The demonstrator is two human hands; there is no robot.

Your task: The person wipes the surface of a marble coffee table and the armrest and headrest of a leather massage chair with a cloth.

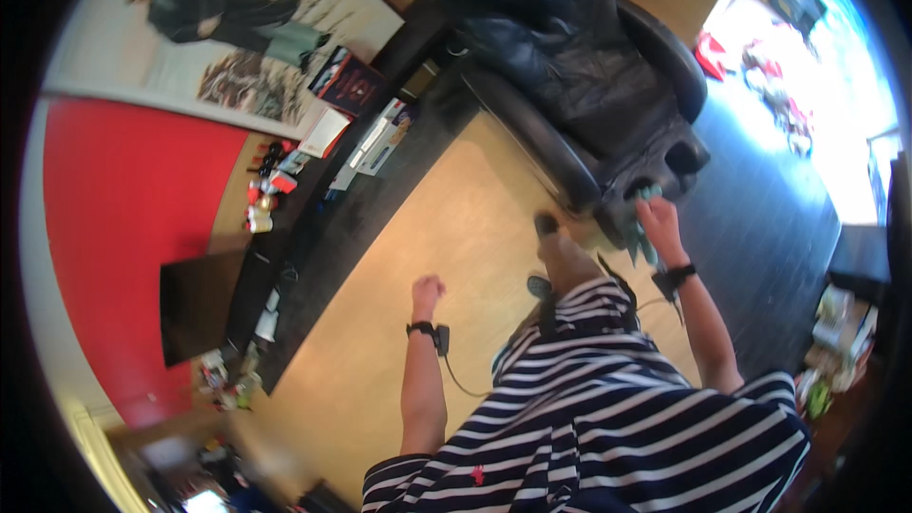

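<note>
My right hand (659, 217) grips a green cloth or glove (639, 239), part of which hangs below the fist. It is in front of the foot end of a black leather massage chair (598, 85), near its leg wells. My left hand (427, 292) is held over the tan floor with its fingers curled, and nothing shows in it. Each wrist wears a black strap with a small device and a cable.
A long dark cabinet (420, 135) along the wall at left bears boxes, bottles and a dark flat screen (199, 306). A large painting (235, 35) stands behind it. Boxes and other goods (844, 328) are at the right edge, red items (711, 55) by the bright doorway.
</note>
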